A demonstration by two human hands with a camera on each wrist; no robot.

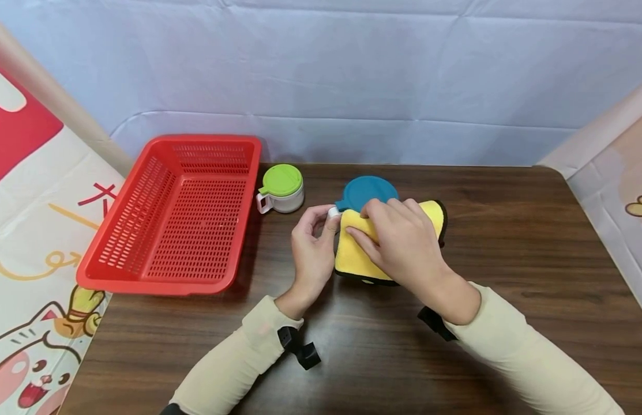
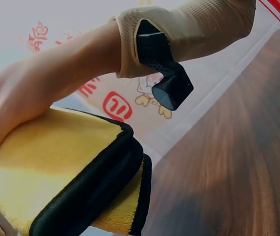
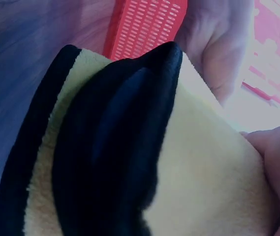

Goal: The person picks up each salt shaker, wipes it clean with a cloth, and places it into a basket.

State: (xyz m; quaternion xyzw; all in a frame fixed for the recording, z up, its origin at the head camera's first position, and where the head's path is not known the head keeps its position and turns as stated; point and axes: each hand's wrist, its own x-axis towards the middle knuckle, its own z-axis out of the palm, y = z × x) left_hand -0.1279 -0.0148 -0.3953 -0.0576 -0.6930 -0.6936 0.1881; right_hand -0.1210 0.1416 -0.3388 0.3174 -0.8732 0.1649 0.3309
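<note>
Room right of yellow cloth (image 1: 358, 258), blue-lidded jar (image 1: 370, 191) behind, red basket (image 1: 160, 286) blocking far left

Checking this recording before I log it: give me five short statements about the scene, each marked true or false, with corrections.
1. The red perforated plastic basket has its open side facing up. True.
2. The right hand holds a yellow cloth with black edging. True.
3. The white cup with a round green lid stands inside the basket. False: it stands on the brown wood-grained table, beside the basket.
4. The left hand rests on the basket's rim. False: it pinches a small white piece.
5. The round blue lid is farther from the basket than the cup. True.
</note>
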